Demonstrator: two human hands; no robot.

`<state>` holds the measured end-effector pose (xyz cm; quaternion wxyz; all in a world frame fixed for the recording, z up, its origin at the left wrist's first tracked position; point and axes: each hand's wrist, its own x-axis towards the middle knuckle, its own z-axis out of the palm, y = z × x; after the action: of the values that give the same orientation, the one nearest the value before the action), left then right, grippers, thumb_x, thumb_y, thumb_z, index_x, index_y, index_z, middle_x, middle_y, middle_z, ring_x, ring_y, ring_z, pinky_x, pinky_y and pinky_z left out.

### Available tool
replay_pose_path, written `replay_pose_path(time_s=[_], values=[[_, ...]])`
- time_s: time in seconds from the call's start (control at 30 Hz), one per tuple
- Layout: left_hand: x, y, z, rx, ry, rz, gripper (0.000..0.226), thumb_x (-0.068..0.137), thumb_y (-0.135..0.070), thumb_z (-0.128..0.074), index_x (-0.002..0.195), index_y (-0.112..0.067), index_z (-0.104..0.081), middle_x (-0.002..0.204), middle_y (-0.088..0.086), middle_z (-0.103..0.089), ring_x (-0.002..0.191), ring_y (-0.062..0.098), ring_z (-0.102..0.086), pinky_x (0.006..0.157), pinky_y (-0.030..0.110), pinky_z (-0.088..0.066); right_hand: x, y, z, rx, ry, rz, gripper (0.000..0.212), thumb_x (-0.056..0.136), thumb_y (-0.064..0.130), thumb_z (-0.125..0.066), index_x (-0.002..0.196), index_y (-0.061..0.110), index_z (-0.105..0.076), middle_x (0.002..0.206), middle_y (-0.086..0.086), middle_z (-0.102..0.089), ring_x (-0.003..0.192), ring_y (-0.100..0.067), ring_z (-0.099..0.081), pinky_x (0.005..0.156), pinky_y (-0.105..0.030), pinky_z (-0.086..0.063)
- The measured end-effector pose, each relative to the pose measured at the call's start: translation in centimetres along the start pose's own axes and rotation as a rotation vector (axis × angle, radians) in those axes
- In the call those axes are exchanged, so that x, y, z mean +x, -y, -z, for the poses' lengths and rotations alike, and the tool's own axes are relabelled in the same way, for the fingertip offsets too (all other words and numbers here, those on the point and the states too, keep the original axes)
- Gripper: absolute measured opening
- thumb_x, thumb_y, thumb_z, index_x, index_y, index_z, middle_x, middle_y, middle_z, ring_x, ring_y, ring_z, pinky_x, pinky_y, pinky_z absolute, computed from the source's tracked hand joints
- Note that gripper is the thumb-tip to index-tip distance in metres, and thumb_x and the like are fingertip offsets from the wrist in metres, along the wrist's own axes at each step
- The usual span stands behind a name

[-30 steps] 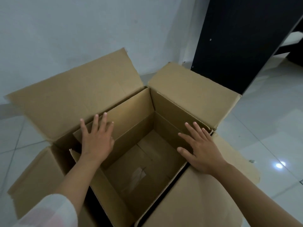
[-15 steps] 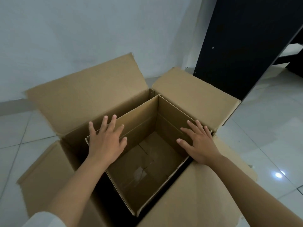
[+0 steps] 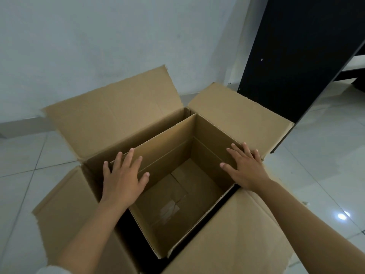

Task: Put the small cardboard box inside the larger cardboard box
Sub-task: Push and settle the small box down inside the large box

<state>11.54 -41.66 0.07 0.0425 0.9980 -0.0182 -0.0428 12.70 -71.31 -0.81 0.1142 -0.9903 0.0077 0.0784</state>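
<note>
1. A small cardboard box (image 3: 177,186), open-topped and empty, sits inside a larger cardboard box (image 3: 110,123) at the centre of the frame, its rim below the larger box's spread flaps.
2. The left hand (image 3: 122,180), left of centre, lies flat with fingers spread on the small box's left wall, gripping nothing.
3. The right hand (image 3: 245,169), right of centre, rests on the right wall, fingers also splayed.
4. A pale tiled floor (image 3: 324,155) surrounds the boxes; a dark panel (image 3: 296,46) stands at the upper right.
</note>
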Motion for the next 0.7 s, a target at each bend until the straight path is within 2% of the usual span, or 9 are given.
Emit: replay_pose_path(time_s=[0.27, 0.37, 0.47, 0.63, 0.7], values=[[-0.7, 0.0, 0.3, -0.132, -0.136, -0.013, 0.042, 0.091, -0.036, -0.04, 0.131, -0.022, -0.044, 0.15, 0.004, -0.031, 0.14, 0.021, -0.023, 0.114, 0.05, -0.01, -1.1, 0.2, -0.4, 0.023, -0.078, 0.056, 0.06, 0.09, 0.055, -0.027, 0.142, 0.025, -0.022, 0.156, 0.002, -0.013, 0.143, -0.018, 0.012, 0.109, -0.04, 0.019], [-1.1, 0.0, 0.6, -0.291, -0.256, 0.084, 0.04, 0.092, -0.031, -0.041, 0.129, -0.017, -0.047, 0.146, 0.007, -0.037, 0.136, 0.024, -0.03, 0.113, 0.051, -0.012, -1.3, 0.2, -0.1, 0.035, -0.106, 0.064, 0.06, 0.089, 0.055, -0.026, 0.141, 0.025, -0.024, 0.156, 0.0, -0.012, 0.143, -0.019, 0.013, 0.11, -0.04, 0.018], [-2.4, 0.3, 0.3, -0.385, -0.307, 0.226, 0.045, 0.092, -0.031, -0.039, 0.135, -0.017, -0.037, 0.15, 0.008, -0.031, 0.14, 0.025, -0.022, 0.113, 0.053, -0.011, -1.4, 0.1, 0.1, 0.029, -0.111, 0.051, 0.061, 0.089, 0.056, -0.026, 0.141, 0.025, -0.024, 0.157, -0.001, -0.008, 0.142, -0.02, 0.014, 0.109, -0.039, 0.019], [-4.8, 0.0, -1.4, -0.412, -0.208, 0.434, 0.06, 0.092, -0.038, -0.038, 0.143, -0.019, -0.013, 0.157, 0.008, -0.005, 0.143, 0.029, 0.002, 0.111, 0.058, -0.001, -1.0, 0.4, -0.5, -0.018, -0.118, 0.037, 0.064, 0.088, 0.059, -0.025, 0.142, 0.025, -0.02, 0.157, -0.002, 0.0, 0.141, -0.023, 0.018, 0.107, -0.041, 0.02], [-5.3, -0.2, -1.7, -0.483, -0.192, 0.51, 0.062, 0.092, -0.038, -0.038, 0.144, -0.021, -0.009, 0.157, 0.009, 0.0, 0.143, 0.031, 0.002, 0.112, 0.059, -0.006, -1.1, 0.2, -1.0, -0.021, -0.124, -0.001, 0.065, 0.087, 0.06, -0.024, 0.143, 0.026, -0.019, 0.157, -0.003, 0.004, 0.141, -0.025, 0.02, 0.108, -0.043, 0.02]])
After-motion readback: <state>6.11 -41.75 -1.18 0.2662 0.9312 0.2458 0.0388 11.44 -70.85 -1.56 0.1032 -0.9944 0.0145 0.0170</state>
